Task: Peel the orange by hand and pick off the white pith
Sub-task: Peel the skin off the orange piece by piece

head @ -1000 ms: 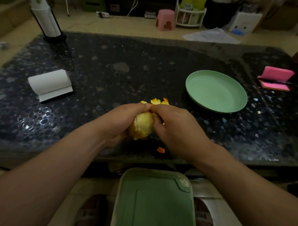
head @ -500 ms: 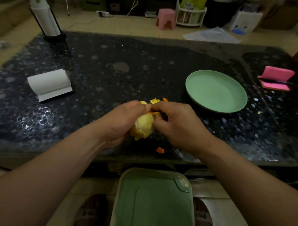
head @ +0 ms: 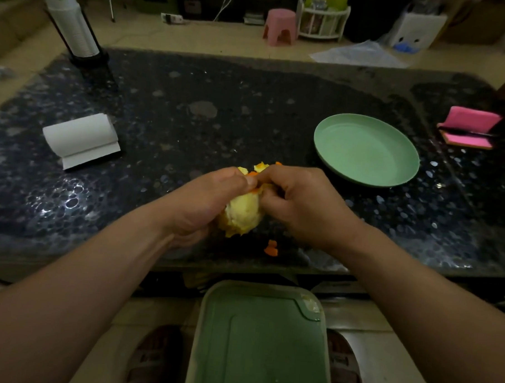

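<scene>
Pale yellow pith covered the mostly peeled orange, held at the centre of the frame just above the near edge of the dark speckled table. The left hand gripped it while the right hand pinched the last peel at its top. Pulling that peel slowly, close along the surface, would probably spare the flesh underneath.

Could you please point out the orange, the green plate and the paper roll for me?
orange [head: 243, 212], head view, its peeled pale side.
green plate [head: 363, 150], head view, its bare middle.
paper roll [head: 80, 133], head view, its curved top.
</scene>
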Available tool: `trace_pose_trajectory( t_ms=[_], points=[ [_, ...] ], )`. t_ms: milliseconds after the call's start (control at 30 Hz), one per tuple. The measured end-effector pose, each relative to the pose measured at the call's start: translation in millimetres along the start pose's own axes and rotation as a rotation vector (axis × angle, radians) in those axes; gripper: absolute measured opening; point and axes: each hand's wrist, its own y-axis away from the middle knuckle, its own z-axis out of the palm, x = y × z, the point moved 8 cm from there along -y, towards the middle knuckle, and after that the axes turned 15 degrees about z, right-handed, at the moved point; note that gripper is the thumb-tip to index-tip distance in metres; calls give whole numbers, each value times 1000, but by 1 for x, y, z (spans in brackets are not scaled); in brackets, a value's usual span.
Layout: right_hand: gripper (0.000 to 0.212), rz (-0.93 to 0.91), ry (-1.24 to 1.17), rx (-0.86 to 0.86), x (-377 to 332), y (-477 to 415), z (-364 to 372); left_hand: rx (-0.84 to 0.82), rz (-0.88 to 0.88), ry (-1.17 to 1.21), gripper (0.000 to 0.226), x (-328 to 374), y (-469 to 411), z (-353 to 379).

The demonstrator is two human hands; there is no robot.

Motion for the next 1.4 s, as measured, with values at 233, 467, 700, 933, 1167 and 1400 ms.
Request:
trace_pose_trajectory(
  t_ms=[233, 467, 700, 933, 1167, 1400],
  points=[
    [14, 163, -177, -119, 19, -2, 3, 85, -28, 6, 17, -5, -4, -13],
    [13, 471, -646, -281, 32, -2, 14, 106, -143, 158, 32, -18, -2, -20],
    [19, 660, -871, -324, 42, -3, 27, 136, -200, 361, 45, -22, 0, -20],
    [29, 354, 43, -45, 40, -10, 15, 179, -237, 545, 53, -27, -1, -19],
    [21, 299, -336, -201, 23, -4, 4, 136, -216, 491, 65, -17, -1, -11],
    [11, 190, -232, -57, 9, 6, -8, 128, -110, 333, 51, -7, -1, -8]
  ],
)
